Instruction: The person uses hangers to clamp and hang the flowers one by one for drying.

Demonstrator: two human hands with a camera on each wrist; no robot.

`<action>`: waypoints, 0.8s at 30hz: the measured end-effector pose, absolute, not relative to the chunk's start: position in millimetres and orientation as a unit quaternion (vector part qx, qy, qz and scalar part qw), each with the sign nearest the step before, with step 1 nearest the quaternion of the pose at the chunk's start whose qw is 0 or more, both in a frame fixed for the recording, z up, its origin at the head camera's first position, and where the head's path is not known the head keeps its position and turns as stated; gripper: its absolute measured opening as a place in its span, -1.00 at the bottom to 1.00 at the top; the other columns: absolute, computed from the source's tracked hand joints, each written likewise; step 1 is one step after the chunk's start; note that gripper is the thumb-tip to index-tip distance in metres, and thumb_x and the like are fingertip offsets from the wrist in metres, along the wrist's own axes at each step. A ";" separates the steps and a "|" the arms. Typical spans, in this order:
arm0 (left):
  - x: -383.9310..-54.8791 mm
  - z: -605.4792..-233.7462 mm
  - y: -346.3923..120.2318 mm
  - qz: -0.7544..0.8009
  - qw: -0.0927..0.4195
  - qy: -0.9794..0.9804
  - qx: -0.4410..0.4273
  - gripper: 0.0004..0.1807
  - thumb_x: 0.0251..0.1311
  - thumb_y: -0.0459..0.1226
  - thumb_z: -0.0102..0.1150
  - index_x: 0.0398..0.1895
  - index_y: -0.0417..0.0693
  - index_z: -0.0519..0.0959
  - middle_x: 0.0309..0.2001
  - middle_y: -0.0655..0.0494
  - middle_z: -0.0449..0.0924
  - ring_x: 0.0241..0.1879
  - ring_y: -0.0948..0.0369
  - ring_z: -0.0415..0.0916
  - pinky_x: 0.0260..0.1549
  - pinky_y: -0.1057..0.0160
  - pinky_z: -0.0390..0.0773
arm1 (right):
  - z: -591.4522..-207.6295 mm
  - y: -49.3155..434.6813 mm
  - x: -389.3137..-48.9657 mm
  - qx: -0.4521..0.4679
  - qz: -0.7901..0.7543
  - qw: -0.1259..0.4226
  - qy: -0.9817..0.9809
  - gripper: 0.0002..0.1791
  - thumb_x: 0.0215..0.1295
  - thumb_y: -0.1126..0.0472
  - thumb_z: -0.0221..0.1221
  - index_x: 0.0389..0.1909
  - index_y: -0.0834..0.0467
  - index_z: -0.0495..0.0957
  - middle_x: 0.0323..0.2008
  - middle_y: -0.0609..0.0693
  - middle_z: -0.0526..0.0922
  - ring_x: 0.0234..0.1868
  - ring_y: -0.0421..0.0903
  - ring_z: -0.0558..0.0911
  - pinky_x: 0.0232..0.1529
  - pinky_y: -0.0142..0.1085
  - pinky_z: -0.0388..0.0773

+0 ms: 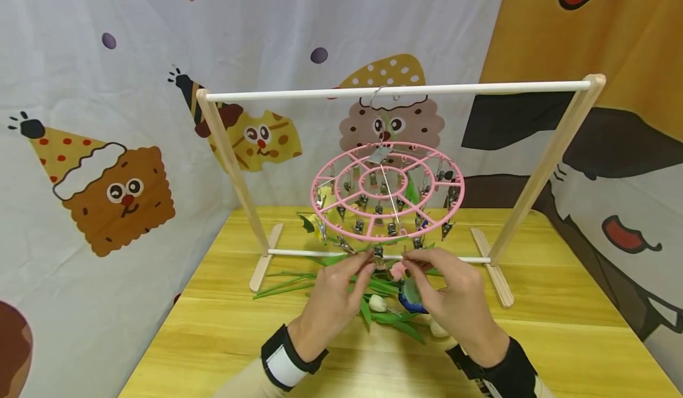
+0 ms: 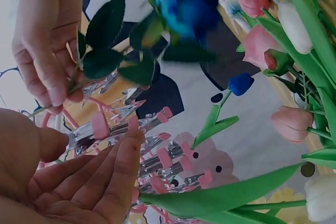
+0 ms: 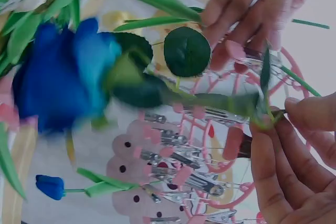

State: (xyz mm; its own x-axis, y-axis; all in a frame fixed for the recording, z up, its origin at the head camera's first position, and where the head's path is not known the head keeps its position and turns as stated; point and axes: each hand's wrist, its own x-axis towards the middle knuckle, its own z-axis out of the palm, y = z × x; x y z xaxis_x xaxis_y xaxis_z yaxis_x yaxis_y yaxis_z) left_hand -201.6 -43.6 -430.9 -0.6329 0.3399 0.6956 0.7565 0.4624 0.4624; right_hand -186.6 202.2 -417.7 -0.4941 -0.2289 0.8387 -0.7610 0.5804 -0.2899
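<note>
A blue rose [image 3: 63,77] with dark green leaves hangs bloom-down from my right hand [image 1: 453,282], whose thumb and fingers pinch its stem near the end. My left hand [image 1: 336,291] grips a metal clip [image 2: 100,127] with pink tips between thumb and fingers. That clip hangs at the near rim of a round pink drying hanger [image 1: 368,235]. The rose stem's end lies close beside the clip. Among the other clips hangs a blue tulip [image 2: 240,84], with a white tulip [image 2: 321,196] nearer my left hand.
A wooden stand with a white crossbar [image 1: 299,94] holds up the hanger by its hook. Beneath, pink and white flowers with green stems [image 1: 288,284] are heaped on the wooden table [image 1: 213,338]. A cartoon-print cloth [image 1: 256,36] hangs behind.
</note>
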 end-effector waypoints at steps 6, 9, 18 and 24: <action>-204.2 -426.7 -40.1 -0.394 0.279 -0.808 -0.337 -0.82 0.76 -0.33 0.25 0.15 -0.18 0.80 -0.04 -0.02 0.94 -0.13 0.18 0.93 -0.10 0.46 0.85 | -406.1 196.0 -188.5 0.308 0.373 0.406 -0.776 -0.64 0.23 0.55 0.60 -0.03 0.15 0.85 -0.19 0.00 0.92 -0.30 -0.14 0.88 -0.06 -0.54 0.80; -206.2 -425.8 -39.3 -0.387 0.296 -0.807 -0.335 -0.86 0.75 -0.34 0.27 0.08 -0.18 0.80 -0.12 -0.01 0.92 -0.24 0.21 0.87 -0.20 0.49 0.81 | -402.2 193.6 -189.4 0.303 0.393 0.397 -0.772 -0.62 0.22 0.56 0.60 -0.03 0.15 0.86 -0.17 0.04 0.94 -0.29 -0.10 0.91 -0.02 -0.55 0.81; -209.7 -426.0 -37.0 -0.397 0.319 -0.804 -0.308 -0.87 0.67 -0.36 0.36 0.08 -0.23 0.81 -0.21 -0.02 0.91 -0.35 0.23 0.83 -0.35 0.36 0.80 | -399.4 188.6 -191.9 0.295 0.444 0.361 -0.765 -0.67 0.31 0.58 0.55 -0.05 0.15 0.85 -0.21 0.03 0.93 -0.27 -0.19 0.91 -0.05 -0.55 0.81; -208.0 -427.7 -36.0 -0.429 0.316 -0.796 -0.289 -0.85 0.75 -0.35 0.27 0.06 -0.18 0.81 -0.23 0.01 0.91 -0.35 0.26 0.79 -0.36 0.30 0.80 | -401.6 187.4 -188.8 0.284 0.440 0.356 -0.774 -0.66 0.29 0.54 0.60 -0.07 0.08 0.86 -0.21 -0.02 0.94 -0.24 -0.27 0.89 -0.04 -0.55 0.80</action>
State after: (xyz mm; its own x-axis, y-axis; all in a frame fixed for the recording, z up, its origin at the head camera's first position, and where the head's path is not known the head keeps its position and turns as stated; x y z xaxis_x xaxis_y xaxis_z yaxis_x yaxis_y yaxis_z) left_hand -208.0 -36.0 -427.7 -0.6333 0.1886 0.7506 0.7306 0.4657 0.4994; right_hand -188.8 187.4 -401.6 -0.5843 -0.1263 0.8016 -0.7536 0.4508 -0.4783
